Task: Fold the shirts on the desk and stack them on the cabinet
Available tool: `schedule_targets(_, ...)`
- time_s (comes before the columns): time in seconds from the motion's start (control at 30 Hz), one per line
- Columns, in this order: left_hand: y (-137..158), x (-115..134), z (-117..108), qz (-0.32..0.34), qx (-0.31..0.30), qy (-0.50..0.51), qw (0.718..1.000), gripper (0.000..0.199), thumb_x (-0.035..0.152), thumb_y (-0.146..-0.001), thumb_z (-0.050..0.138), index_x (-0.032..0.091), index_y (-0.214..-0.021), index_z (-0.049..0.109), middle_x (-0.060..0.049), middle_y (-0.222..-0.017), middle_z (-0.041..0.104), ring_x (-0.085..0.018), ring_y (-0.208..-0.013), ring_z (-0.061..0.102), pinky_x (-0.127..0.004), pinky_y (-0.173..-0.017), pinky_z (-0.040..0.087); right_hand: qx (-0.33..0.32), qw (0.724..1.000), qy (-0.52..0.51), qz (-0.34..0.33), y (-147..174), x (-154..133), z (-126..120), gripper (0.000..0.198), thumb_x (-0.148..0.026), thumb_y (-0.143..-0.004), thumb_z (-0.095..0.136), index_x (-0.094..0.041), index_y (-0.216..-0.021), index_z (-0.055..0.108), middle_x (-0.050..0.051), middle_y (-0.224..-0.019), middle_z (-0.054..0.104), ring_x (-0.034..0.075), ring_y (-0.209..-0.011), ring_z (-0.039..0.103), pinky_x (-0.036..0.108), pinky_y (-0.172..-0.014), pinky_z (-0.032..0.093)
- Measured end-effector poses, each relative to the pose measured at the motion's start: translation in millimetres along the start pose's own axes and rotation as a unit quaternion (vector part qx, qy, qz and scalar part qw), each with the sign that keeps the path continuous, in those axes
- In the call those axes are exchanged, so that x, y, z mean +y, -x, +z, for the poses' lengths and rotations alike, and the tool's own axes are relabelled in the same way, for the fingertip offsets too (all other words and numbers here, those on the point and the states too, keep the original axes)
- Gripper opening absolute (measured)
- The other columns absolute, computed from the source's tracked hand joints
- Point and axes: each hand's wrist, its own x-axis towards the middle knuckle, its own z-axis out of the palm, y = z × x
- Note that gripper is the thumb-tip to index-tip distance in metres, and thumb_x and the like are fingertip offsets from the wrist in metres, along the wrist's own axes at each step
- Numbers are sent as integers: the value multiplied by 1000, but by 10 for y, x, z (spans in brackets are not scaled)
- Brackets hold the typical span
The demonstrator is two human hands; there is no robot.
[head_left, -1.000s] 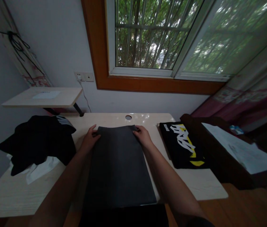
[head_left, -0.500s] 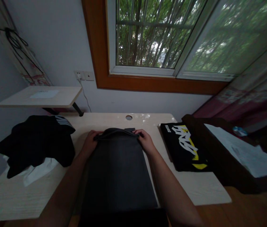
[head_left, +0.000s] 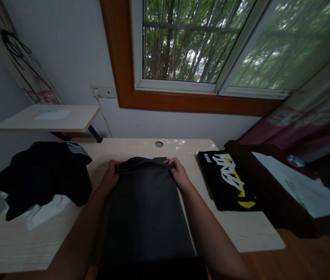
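Cloth [head_left: 150,214], dark grey, lies down the middle of the desk [head_left: 260,231], its far end bunched between two hands.
Left hand [head_left: 112,173] and right hand [head_left: 179,173] grip that end's two corners, short of the desk's far edge; it looks light, soft and hardly fragile, best held by corners to limit sagging. Sideways room seems wider toward the black clothes pile [head_left: 51,167] at left than toward the folded printed garment [head_left: 226,181]; darkness hides any overhang at the near edge.
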Motion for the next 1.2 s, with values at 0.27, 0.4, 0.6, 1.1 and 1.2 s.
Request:
schedule_targets(0.27,-27,15,-14,10,44,28,999,33,25,-79,62,25,-105,43,-2,-101,61,-19,-97,60,-35,-90,49,33,999,26,2,-8,36,4,13,-24,-82,51,-27,-93,46,4,-109,71,21,-103,65,40,-98,47)
schedule_targets(0.4,-39,-6,-6,28,50,73,996,41,29,-78,66,25,-112,42,-3,-105,61,-19,-99,62,-37,-92,49,68,996,52,17,-24,36,-2,15,-32,-87,56,-26,-99,50,3,-99,68,22,-95,64,37,-90,49)
schedule_targets(0.6,-27,15,-21,-34,115,55,991,35,41,-85,64,25,-108,43,-1,-101,58,-17,-91,63,-33,-83,52,120,991,8,64,-36,31,13,48,-48,-91,59,-27,-132,44,0,-89,66,20,-83,64,33,-79,50)
schedule_targets(1.1,-50,-39,-48,-45,143,16,989,27,40,-81,68,22,-100,62,-4,-114,55,-17,-90,64,-39,-93,54,110,991,69,40,-17,-76,18,23,-42,-87,59,-23,-99,65,2,-92,66,20,-81,61,31,-76,48)
schedule_targets(1.2,-45,-32,-77,-23,137,12,990,22,40,-81,68,22,-91,65,-4,-109,55,-19,-94,62,-41,-98,52,109,991,62,45,8,-81,13,19,-41,-88,56,-24,-95,60,-1,-83,63,18,-72,57,28,-67,46)
